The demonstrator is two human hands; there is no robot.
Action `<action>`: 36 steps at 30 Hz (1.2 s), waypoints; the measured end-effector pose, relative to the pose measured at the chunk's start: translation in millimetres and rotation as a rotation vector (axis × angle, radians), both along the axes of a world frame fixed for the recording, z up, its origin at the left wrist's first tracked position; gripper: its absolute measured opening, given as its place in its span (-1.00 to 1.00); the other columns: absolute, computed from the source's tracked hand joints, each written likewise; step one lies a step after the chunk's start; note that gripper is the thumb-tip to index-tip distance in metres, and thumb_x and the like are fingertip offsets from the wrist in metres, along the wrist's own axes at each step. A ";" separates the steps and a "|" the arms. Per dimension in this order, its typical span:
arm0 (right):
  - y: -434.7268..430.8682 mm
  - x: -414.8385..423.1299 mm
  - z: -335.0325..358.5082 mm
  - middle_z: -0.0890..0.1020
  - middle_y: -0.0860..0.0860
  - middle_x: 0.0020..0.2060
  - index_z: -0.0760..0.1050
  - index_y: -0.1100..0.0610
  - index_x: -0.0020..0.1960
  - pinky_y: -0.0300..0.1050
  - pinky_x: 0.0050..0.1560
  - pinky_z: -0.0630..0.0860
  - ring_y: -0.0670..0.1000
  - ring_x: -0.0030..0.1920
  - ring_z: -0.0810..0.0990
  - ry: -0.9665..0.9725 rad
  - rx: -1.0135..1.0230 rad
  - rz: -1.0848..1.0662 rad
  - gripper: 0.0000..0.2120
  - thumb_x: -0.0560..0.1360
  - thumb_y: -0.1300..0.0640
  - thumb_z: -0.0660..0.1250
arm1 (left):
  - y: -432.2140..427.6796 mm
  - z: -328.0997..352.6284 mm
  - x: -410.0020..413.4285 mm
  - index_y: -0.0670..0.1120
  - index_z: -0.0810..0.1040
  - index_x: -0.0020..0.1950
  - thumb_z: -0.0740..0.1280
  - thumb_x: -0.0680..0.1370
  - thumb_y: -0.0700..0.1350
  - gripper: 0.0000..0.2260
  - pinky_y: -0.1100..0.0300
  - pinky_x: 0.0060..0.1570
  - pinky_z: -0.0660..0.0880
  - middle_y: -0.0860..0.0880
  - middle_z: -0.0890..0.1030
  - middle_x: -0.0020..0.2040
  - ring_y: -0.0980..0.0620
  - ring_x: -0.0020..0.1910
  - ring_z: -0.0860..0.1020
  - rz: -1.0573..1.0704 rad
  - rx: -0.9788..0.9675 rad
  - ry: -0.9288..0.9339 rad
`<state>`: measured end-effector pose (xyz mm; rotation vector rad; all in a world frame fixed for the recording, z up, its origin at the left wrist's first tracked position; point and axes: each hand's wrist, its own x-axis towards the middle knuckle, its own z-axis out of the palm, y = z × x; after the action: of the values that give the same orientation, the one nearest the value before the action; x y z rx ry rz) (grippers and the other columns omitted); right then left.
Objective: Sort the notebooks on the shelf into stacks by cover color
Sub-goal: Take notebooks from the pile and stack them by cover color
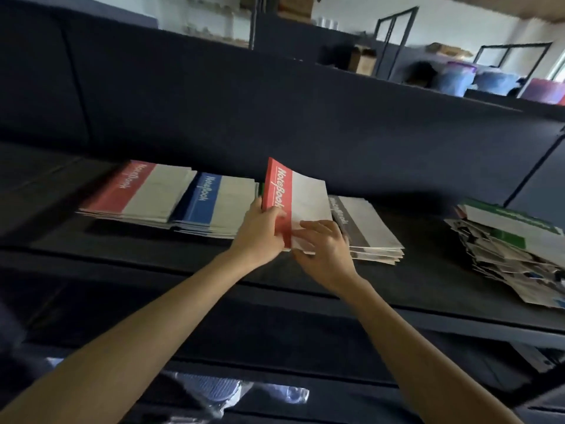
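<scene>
left stack (137, 194), middle stack (214, 206), right stack (367, 228) abreast on shelf (153, 250); pile (504, 243) farther right

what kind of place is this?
Probably a stockroom or warehouse: a dark metal shelf holding stacks of identical notebooks, cardboard boxes on racks behind, and plastic-wrapped bundles at far right.
</scene>
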<state>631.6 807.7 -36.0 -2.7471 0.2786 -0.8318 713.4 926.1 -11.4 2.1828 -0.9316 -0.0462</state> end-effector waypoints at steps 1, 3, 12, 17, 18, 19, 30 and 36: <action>12.9 14.0 2.7 0.64 0.12 0.09 0.65 0.14 0.04 0.23 0.04 0.40 0.26 0.18 0.49 0.008 0.003 0.002 -0.72 0.34 0.14 0.45 | 14.2 -0.2 13.1 -0.15 0.41 0.33 0.29 0.56 -0.19 -0.66 0.10 0.37 0.27 -0.11 0.25 0.42 -0.09 0.41 0.28 0.027 0.006 -0.026; 40.4 45.1 7.3 0.58 0.10 0.19 0.62 0.13 0.12 0.17 0.14 0.35 0.20 0.28 0.40 0.046 0.009 0.008 -0.70 0.39 0.15 0.44 | 43.7 0.3 41.8 -0.16 0.45 0.28 0.29 0.56 -0.17 -0.70 0.15 0.30 0.32 -0.12 0.34 0.36 -0.07 0.35 0.36 0.071 -0.003 -0.034; 156.9 173.1 6.3 0.53 0.00 0.23 0.56 0.12 0.18 -0.02 0.21 0.31 0.09 0.31 0.32 0.159 -0.010 0.086 -0.72 0.51 0.05 0.31 | 164.7 -7.6 157.5 -0.12 0.46 0.29 0.28 0.57 -0.10 -0.70 0.17 0.16 0.42 -0.09 0.49 0.27 -0.07 0.22 0.47 0.284 0.057 -0.099; 193.7 211.1 3.5 0.52 0.02 0.22 0.55 0.12 0.17 0.04 0.30 0.32 0.07 0.28 0.33 0.250 0.013 0.086 -0.70 0.54 -0.01 0.27 | 199.9 -13.0 196.1 -0.10 0.44 0.33 0.24 0.58 -0.06 -0.67 -0.02 0.20 0.46 -0.11 0.47 0.30 -0.13 0.26 0.44 0.310 0.168 -0.091; 198.3 215.8 4.4 0.50 0.02 0.23 0.53 0.11 0.19 0.04 0.31 0.31 0.07 0.29 0.32 0.289 -0.004 0.071 -0.70 0.55 -0.02 0.25 | 203.9 -14.3 201.6 -0.09 0.44 0.33 0.23 0.59 -0.05 -0.67 -0.02 0.21 0.45 -0.11 0.47 0.29 -0.14 0.27 0.42 0.304 0.198 -0.095; 201.3 220.0 4.4 0.49 0.02 0.24 0.52 0.10 0.20 0.06 0.31 0.30 0.07 0.29 0.31 0.329 -0.024 0.059 -0.69 0.56 -0.03 0.22 | 206.8 -16.8 206.2 -0.09 0.44 0.32 0.21 0.59 -0.03 -0.68 -0.02 0.21 0.44 -0.11 0.48 0.28 -0.15 0.29 0.40 0.293 0.238 -0.101; 183.1 221.1 9.2 0.46 -0.04 0.32 0.43 0.01 0.33 0.15 0.36 0.28 0.04 0.34 0.35 0.396 0.036 -0.006 -0.66 0.59 -0.01 0.15 | 175.2 -13.8 215.8 -0.09 0.41 0.33 0.21 0.59 -0.02 -0.67 -0.05 0.33 0.28 -0.13 0.33 0.40 -0.16 0.43 0.22 0.178 0.501 -0.278; 116.9 176.0 22.8 0.42 0.04 0.35 0.36 0.01 0.39 0.15 0.32 0.25 0.13 0.35 0.31 0.461 0.020 -0.276 -0.61 0.56 0.02 0.17 | 100.2 -10.5 183.7 -0.09 0.43 0.32 0.18 0.59 -0.06 -0.68 -0.02 0.18 0.40 -0.12 0.47 0.28 -0.12 0.28 0.40 -0.033 0.455 -0.340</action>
<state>807.7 924.6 -13.2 -2.8891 0.7616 -0.2324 897.0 1026.3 -21.9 2.6484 -1.2426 0.1110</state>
